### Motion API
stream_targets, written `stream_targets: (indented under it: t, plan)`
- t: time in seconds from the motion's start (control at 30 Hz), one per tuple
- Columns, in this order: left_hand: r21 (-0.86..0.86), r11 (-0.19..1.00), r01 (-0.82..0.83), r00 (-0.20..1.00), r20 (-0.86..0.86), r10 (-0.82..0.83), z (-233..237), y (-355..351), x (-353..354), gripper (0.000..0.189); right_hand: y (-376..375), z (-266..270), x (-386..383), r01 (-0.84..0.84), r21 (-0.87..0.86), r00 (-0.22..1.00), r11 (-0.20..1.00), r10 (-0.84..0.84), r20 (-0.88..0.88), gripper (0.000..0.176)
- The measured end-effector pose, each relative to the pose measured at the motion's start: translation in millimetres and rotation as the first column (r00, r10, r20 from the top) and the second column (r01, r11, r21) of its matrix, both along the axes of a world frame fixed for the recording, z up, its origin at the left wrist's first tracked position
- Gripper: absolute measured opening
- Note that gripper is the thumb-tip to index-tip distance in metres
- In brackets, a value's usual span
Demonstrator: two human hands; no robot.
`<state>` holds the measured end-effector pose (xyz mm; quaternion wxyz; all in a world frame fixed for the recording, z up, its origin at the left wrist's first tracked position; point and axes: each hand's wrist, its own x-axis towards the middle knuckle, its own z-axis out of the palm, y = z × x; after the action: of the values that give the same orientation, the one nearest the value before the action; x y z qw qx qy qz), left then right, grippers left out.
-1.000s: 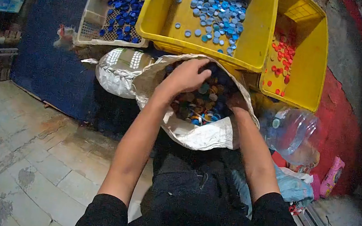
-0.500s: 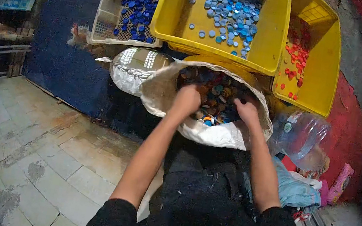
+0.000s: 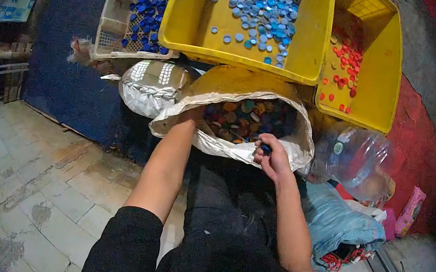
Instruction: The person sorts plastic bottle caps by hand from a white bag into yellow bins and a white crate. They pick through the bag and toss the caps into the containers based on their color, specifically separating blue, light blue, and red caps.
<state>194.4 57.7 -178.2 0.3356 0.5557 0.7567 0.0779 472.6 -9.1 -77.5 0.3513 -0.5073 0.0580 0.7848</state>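
Seen from the head camera, the right hand (image 3: 273, 156) rests at the near rim of an open white woven sack (image 3: 227, 148), its fingers pressed together in a pinch on a small dark blue plastic cap (image 3: 266, 147). The left hand (image 3: 193, 117) reaches into the sack's left side among the loose mixed-colour bottle caps (image 3: 245, 114); whether its fingers are spread or closed cannot be told. Beyond the sack stand a large yellow plastic crate (image 3: 191, 9) of light blue caps (image 3: 262, 15), a second yellow crate (image 3: 383, 77) of red caps (image 3: 345, 62), and a white perforated basket (image 3: 112, 12) of dark blue caps (image 3: 149, 13). The picking likely goes best one colour per pinch, with the sack mouth kept wide. The label on the clear plastic bottle (image 3: 359, 161) is too small to read.
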Motion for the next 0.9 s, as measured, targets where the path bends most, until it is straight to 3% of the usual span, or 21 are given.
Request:
stream_targets:
  t: [0.23,0.27,0.3,0.37,0.4,0.43,0.57,0.6,0.67,0.73,0.83,0.9]
  plan:
    - [-0.050,0.998,0.024,0.995,0.101,-0.019,22.4,-5.4,-4.1,0.050,14.0,19.9,7.8,-0.042,0.036,0.995,0.998,0.039,0.088,0.018]
    - [-0.015,0.996,0.089,0.996,0.002,-0.089,39.4,-15.9,-2.4,0.044,14.2,19.2,8.5,-0.091,0.054,0.988,0.994,0.083,0.132,0.021]
    - [-0.175,0.984,-0.033,0.999,0.033,0.039,85.4,-21.4,9.0,0.041,13.4,18.2,8.8,-0.140,0.069,0.977,0.988,0.126,0.175,0.023]
    - [-0.280,0.958,0.059,0.998,0.006,-0.060,89.2,-20.3,23.4,0.033,12.4,17.8,12.7,-0.181,0.081,0.973,0.980,0.166,0.162,0.025]
    - [-0.206,0.979,-0.011,0.953,0.296,0.073,95.9,-27.8,31.0,0.029,13.3,19.9,11.9,-0.154,0.088,0.983,0.984,0.143,0.116,0.025]
    - [-0.156,0.983,-0.100,0.805,0.567,0.172,106.4,-39.2,39.6,0.025,13.3,21.0,11.8,-0.127,0.093,0.990,0.988,0.120,0.073,0.025]
    - [-0.383,0.914,-0.134,0.489,0.777,0.397,104.8,-64.1,66.3,0.024,15.0,15.9,4.0,-0.065,-0.006,0.992,0.998,0.064,-0.113,0.029]
    - [-0.385,0.913,-0.135,0.482,0.779,0.400,107.4,-65.6,73.0,0.024,14.7,12.0,-0.3,-0.089,0.003,0.994,0.996,0.089,-0.067,0.033]
    - [-0.587,0.793,-0.163,0.143,0.781,0.608,112.6,-68.0,85.0,0.028,16.3,5.1,-4.6,-0.092,0.004,0.990,0.996,0.092,-0.111,0.037]
    - [-0.571,0.815,-0.097,0.142,0.803,0.579,118.5,-65.5,88.8,0.028,24.4,16.1,-8.7,-0.070,-0.015,0.982,0.997,0.067,-0.179,0.052]
    - [-0.596,0.803,-0.012,0.119,0.797,0.593,99.2,-67.5,87.5,0.024,28.4,5.6,-1.2,-0.096,-0.039,0.976,0.995,0.086,-0.201,0.058]
    - [-0.677,0.732,0.080,-0.252,0.696,0.672,87.4,-68.3,86.5,0.024,28.9,0.1,2.3,-0.089,-0.063,0.983,0.994,0.078,-0.164,0.053]
